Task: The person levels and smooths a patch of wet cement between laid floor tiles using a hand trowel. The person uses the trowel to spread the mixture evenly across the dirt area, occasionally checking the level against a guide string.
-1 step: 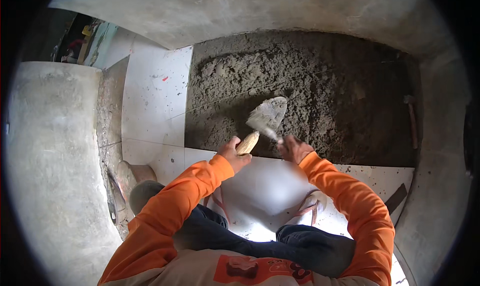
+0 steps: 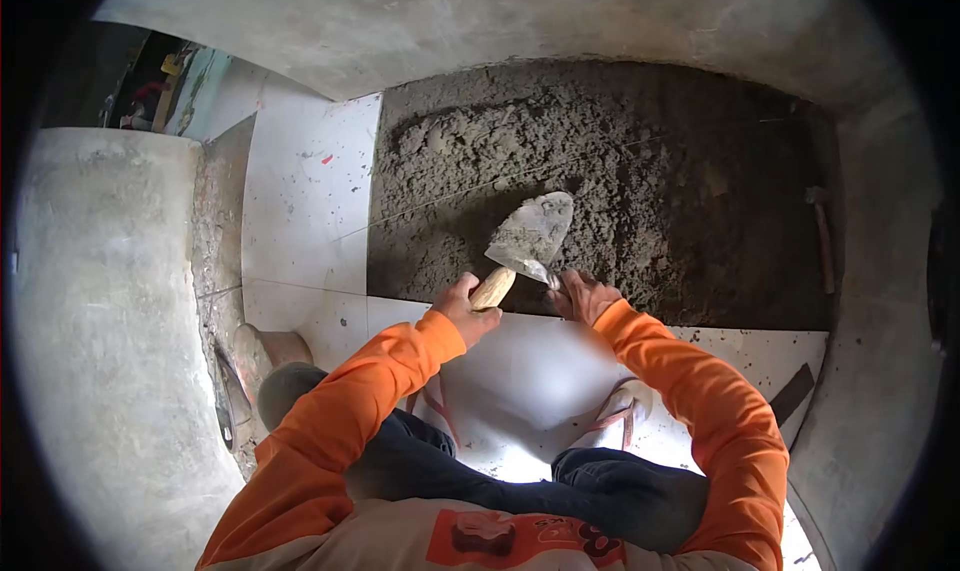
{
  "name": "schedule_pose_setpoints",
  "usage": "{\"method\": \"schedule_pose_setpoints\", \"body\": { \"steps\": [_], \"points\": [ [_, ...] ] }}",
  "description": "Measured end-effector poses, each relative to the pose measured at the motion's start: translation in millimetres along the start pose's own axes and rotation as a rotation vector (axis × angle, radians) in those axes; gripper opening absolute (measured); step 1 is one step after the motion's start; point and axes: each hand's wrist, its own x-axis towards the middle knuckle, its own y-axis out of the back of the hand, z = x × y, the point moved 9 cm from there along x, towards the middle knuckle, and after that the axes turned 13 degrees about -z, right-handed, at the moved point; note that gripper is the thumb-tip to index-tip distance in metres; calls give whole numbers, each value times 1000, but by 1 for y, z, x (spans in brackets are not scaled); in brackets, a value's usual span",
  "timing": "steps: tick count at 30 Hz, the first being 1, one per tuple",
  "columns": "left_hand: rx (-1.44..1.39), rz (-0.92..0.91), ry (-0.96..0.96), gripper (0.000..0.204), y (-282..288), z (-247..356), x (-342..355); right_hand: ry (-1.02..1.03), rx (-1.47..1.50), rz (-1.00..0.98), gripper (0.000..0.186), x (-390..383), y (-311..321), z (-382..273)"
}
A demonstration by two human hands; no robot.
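Observation:
My left hand (image 2: 468, 311) grips a short, pale wooden piece (image 2: 492, 287), its end pointing up at the trowel. My right hand (image 2: 585, 301) is closed on the handle of a mortar-smeared metal trowel (image 2: 532, 229). The trowel's blade is held over a bed of rough, wet grey mortar (image 2: 450, 151), just above the tip of the wooden piece; I cannot tell whether they touch. A thin string (image 2: 420, 201) runs across the mortar.
Large white floor tiles (image 2: 300, 201) border the mortar at left and front. Grey concrete walls (image 2: 520, 11) surround it. A long-handled tool (image 2: 823, 241) lies at the right edge. Metal tools (image 2: 270, 346) rest at the lower left. My knees and sandalled feet are below my hands.
The trowel and my right hand have shifted slightly left, bringing the blade closer over the wooden piece. My left hand has barely moved.

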Motion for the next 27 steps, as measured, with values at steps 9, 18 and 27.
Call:
{"method": "schedule_pose_setpoints", "body": {
  "steps": [9, 18, 27],
  "points": [
    [7, 58, -80, 35, 3, 22, -12, -247, 208, -99, 40, 15, 32, 59],
    [141, 88, -165, 40, -4, 23, -10, -258, 146, 290, 26, 9, 90, 90],
    [-354, 150, 20, 43, 3, 29, -15, 225, 75, 458, 41, -52, 31, 0]
  ]
}}
